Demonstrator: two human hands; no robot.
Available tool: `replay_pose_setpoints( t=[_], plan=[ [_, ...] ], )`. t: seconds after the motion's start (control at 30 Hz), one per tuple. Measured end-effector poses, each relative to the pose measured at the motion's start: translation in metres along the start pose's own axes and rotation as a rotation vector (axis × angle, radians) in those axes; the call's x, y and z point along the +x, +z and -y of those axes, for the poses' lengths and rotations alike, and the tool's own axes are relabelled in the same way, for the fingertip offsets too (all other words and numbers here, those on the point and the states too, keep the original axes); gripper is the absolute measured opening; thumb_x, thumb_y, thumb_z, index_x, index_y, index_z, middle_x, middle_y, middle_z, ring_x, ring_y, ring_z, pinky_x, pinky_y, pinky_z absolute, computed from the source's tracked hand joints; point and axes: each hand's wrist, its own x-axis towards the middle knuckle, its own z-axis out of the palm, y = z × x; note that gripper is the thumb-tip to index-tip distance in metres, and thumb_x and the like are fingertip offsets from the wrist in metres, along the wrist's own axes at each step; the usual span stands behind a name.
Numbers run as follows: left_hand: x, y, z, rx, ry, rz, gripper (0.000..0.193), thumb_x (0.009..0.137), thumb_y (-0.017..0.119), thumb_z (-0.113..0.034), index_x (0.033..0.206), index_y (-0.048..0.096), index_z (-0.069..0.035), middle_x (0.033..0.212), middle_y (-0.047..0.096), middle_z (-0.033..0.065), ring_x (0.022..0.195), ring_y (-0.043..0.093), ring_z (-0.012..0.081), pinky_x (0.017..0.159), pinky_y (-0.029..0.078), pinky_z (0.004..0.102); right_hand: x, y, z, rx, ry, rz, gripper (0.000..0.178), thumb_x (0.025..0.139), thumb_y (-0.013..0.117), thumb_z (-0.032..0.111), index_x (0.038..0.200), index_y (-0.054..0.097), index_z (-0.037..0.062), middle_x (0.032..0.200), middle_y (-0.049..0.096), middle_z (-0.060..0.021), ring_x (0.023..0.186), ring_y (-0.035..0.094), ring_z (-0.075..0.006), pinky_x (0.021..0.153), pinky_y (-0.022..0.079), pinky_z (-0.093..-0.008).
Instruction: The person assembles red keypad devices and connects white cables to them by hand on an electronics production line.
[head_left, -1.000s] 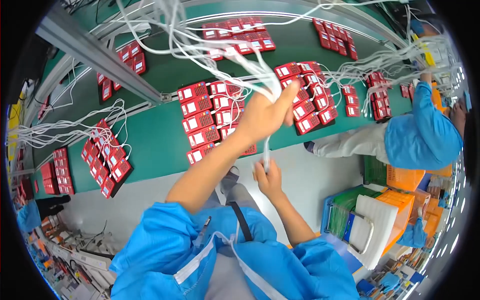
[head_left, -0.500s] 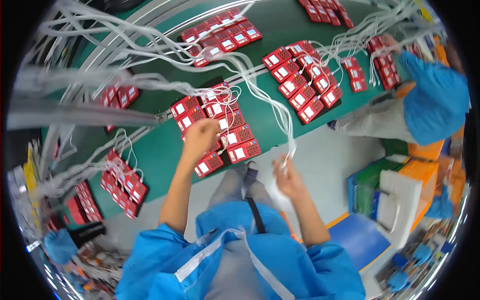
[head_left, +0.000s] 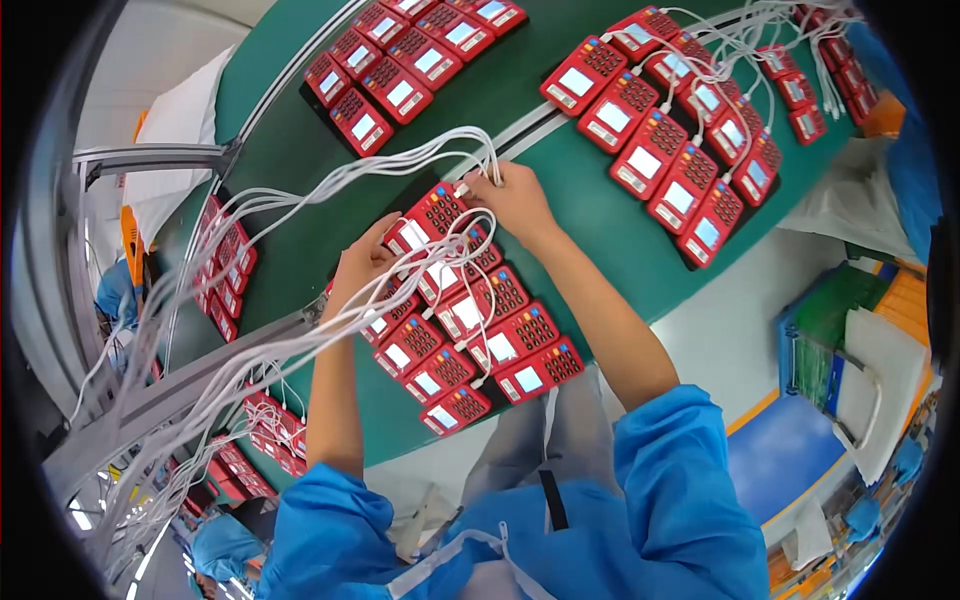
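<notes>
Green bench [head_left: 612, 238] runs on a slant, pale floor [head_left: 722, 372] below its near edge; right grip [head_left: 508, 195] closed on a bundle of white cables [head_left: 486, 146], a white plug [head_left: 462, 189] at its fingertips, right by the keypad end of the top terminal [head_left: 440, 211]; can't tell if the plug is seated; left grip [head_left: 364, 262] has fingers on the screen end of that same red unit; can't tell if it's clamped or only resting; unit lies face up at the far end of a two-column block, screens and keypads showing; more cables loop over the block, with plugs between the columns, and trail across the left forearm to lower left; further out, a second cabled block [head_left: 658, 150] to the right, another block [head_left: 410, 60] beyond the rail [head_left: 526, 125]; green crate [head_left: 830, 345] and blue panel [head_left: 785, 455] at far right.
</notes>
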Motion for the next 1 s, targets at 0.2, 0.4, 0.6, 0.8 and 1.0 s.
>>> replay_pose_setpoints(
  t=[0.2,0.4,0.6,0.8,1.0],
  plan=[
    [0.003,-0.008,-0.010,-0.104,-0.144,0.060,0.056,0.079,0.067,-0.002,0.132,0.050,-0.008,0.070,0.066,0.0074,0.064,0.060,0.0086,0.061,0.045,0.0263,0.009,0.016,0.001,0.113,-0.042,0.005,0.023,0.091,0.061,0.016,0.092,0.062,-0.0066,0.080,0.068,-0.0110,0.070,0.066,-0.0157,0.064,0.055,-0.0297],
    [0.008,-0.008,-0.020,-0.013,-0.210,0.091,0.057,0.077,0.069,-0.001,0.131,0.052,-0.010,0.067,0.064,0.0068,0.061,0.057,0.0096,0.060,0.045,0.0269,0.000,0.019,-0.002,0.402,-0.011,-0.065,0.023,0.093,0.058,0.017,0.093,0.064,-0.0053,0.085,0.068,-0.0112,0.074,0.066,-0.0153,0.067,0.055,-0.0278],
    [0.007,-0.007,-0.018,-0.018,-0.194,0.054,0.059,0.077,0.069,-0.001,0.133,0.052,-0.009,0.068,0.065,0.0076,0.063,0.058,0.0092,0.062,0.046,0.0266,0.002,0.013,0.000,0.219,-0.063,-0.019,0.022,0.093,0.058,0.016,0.098,0.062,-0.0051,0.089,0.068,-0.0122,0.076,0.067,-0.0161,0.069,0.056,-0.0277],
    [0.007,-0.005,-0.010,-0.094,-0.162,0.058,0.059,0.078,0.070,0.001,0.133,0.051,-0.007,0.070,0.067,0.0072,0.064,0.059,0.0099,0.063,0.047,0.0270,0.001,0.008,0.002,0.236,0.010,0.049,0.021,0.092,0.060,0.016,0.094,0.064,-0.0045,0.085,0.069,-0.0092,0.073,0.066,-0.0137,0.068,0.055,-0.0270],
    [0.007,0.003,0.007,-0.200,-0.108,0.010,0.057,0.078,0.067,0.005,0.132,0.052,-0.005,0.073,0.067,0.0059,0.064,0.059,0.0080,0.061,0.046,0.0238,0.000,0.018,0.004,0.271,0.019,0.013,0.020,0.091,0.062,0.015,0.090,0.068,-0.0038,0.080,0.070,-0.0072,0.067,0.063,-0.0094,0.060,0.050,-0.0243]
  ],
)
